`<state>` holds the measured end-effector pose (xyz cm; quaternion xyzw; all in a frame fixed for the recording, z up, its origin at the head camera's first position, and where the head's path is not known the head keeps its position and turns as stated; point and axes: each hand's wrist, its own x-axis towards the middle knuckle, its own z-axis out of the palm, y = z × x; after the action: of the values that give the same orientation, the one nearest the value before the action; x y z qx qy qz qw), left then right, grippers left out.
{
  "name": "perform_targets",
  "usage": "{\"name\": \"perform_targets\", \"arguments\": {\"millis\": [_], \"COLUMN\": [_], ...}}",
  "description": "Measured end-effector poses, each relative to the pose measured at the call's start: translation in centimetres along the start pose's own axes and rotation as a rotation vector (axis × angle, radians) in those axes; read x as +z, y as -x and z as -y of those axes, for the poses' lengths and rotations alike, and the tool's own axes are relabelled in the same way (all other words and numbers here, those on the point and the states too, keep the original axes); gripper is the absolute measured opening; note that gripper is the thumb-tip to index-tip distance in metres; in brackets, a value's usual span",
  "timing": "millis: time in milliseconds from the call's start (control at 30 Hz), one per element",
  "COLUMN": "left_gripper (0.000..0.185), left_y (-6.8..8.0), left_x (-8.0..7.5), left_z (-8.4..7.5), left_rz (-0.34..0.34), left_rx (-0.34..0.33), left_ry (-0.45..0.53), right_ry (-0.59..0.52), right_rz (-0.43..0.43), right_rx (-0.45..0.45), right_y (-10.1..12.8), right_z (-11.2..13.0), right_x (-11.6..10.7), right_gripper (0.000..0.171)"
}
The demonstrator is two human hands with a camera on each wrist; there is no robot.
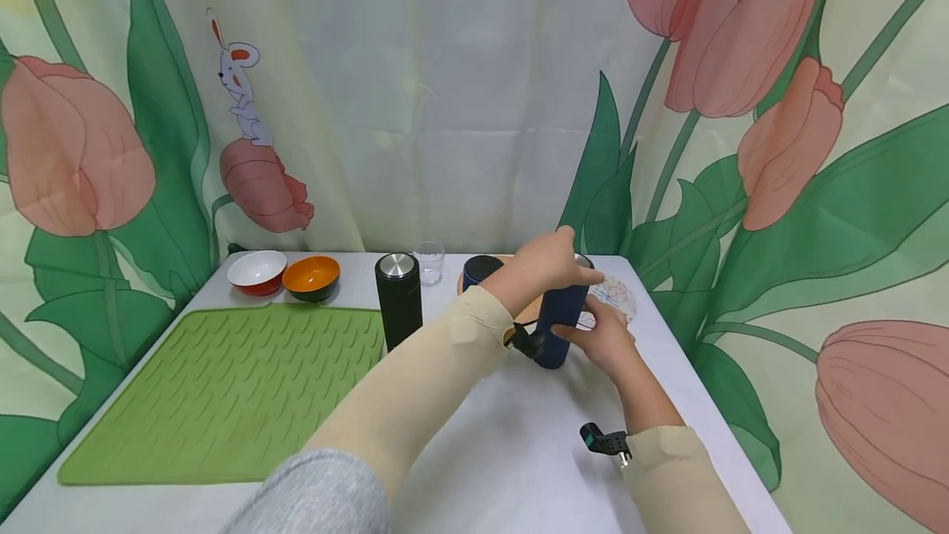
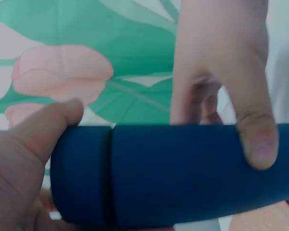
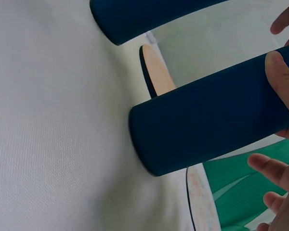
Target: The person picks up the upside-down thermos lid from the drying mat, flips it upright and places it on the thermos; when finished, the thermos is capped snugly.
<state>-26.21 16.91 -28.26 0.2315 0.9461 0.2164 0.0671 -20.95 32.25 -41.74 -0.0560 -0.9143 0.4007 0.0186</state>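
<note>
A tall navy thermos (image 1: 561, 316) is in both hands at the right side of the table, leaning slightly. My left hand (image 1: 550, 260) holds it round the lid end from above; in the left wrist view the lid seam (image 2: 107, 175) lies just beyond that hand. Lower on the body, my right hand (image 1: 606, 338) grips it, its thumb (image 2: 261, 147) across the front. The thermos's base (image 3: 142, 142) is low over the white cloth, and whether it touches is unclear. A second navy thermos (image 1: 480, 268) stands to the left, partly hidden by the left arm.
A black thermos (image 1: 399, 303) and a clear glass (image 1: 429, 262) stand near the middle. At the back left are a red bowl (image 1: 256, 272) and an orange bowl (image 1: 311, 277), behind a green mat (image 1: 230, 386). A round patterned board (image 1: 617, 297) lies at back right.
</note>
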Motion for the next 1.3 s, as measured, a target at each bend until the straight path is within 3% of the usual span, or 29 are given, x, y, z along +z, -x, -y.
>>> {"name": "perform_targets", "arguments": {"millis": [200,433,567,767,900,1033,1167,1300], "left_gripper": [0.075,0.063,0.063,0.064,0.062,0.068,0.086,0.090], "left_y": [-0.8,-1.5,-1.8,-1.9,-1.8,-1.2,-0.5,-0.3], "left_x": [-1.8,-3.2,-3.5,-3.8,-3.1,-1.7,-0.4,0.1], "left_z": [1.5,1.5,1.0,1.1,1.2,0.9,0.7,0.8], "left_rz": [0.172,0.371,0.430,0.463,0.419,0.256,0.080,0.020], "left_rx": [0.115,0.154,0.160,0.147,0.169,0.163,0.085,0.056], "left_ry": [0.050,0.045,0.030,0.015,0.059,0.017,-0.059,-0.052], "right_ry": [0.026,0.052,0.056,0.056,0.055,0.059,0.072,0.063], "right_rz": [-0.002,0.010,0.006,0.028,0.034,0.031,0.027,0.029], "right_rx": [-0.015,0.017,0.028,0.014,-0.001,-0.009,0.009,0.024], "right_y": [-0.2,-0.1,0.1,-0.1,-0.1,-0.1,-0.4,-0.5], "right_z": [0.5,0.3,0.1,0.2,0.2,0.3,0.4,0.7], "right_x": [0.1,-0.4,-0.7,-0.9,-1.0,-0.8,-0.5,-0.4], "right_gripper": [0.083,0.090,0.088,0.090,0.088,0.088,0.092,0.092]}}
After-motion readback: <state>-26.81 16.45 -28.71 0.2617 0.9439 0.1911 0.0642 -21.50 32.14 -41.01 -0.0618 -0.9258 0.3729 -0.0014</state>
